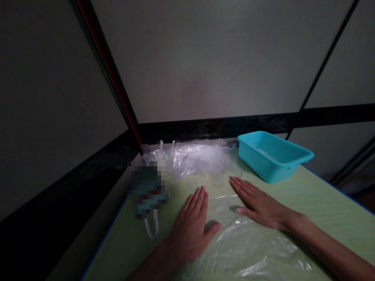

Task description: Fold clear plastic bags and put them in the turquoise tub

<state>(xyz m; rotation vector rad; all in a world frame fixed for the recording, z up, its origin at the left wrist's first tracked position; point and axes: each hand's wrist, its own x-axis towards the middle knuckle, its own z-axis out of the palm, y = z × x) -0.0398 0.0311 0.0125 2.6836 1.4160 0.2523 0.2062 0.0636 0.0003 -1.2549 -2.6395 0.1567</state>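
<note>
A sheet of clear plastic, perhaps a bag, [234, 249] lies spread over the near part of the pale green table [328, 210]. My left hand [193, 226] rests flat at its left side, fingers together and thumb out. On the right, my right hand [260, 205] is also flat, its palm down near the far edge of the plastic and its fingers pointing up and left. Neither hand grips anything. Beyond them, a heap of crumpled clear plastic bags [202, 158] sits at the table's back.
A turquoise plastic basin [272, 166] stands at the back right. At the left lies a blurred-out item with a white strap loop [151, 230]. Light wall panels [216, 58] with dark strips rise behind the table, whose edge is blue.
</note>
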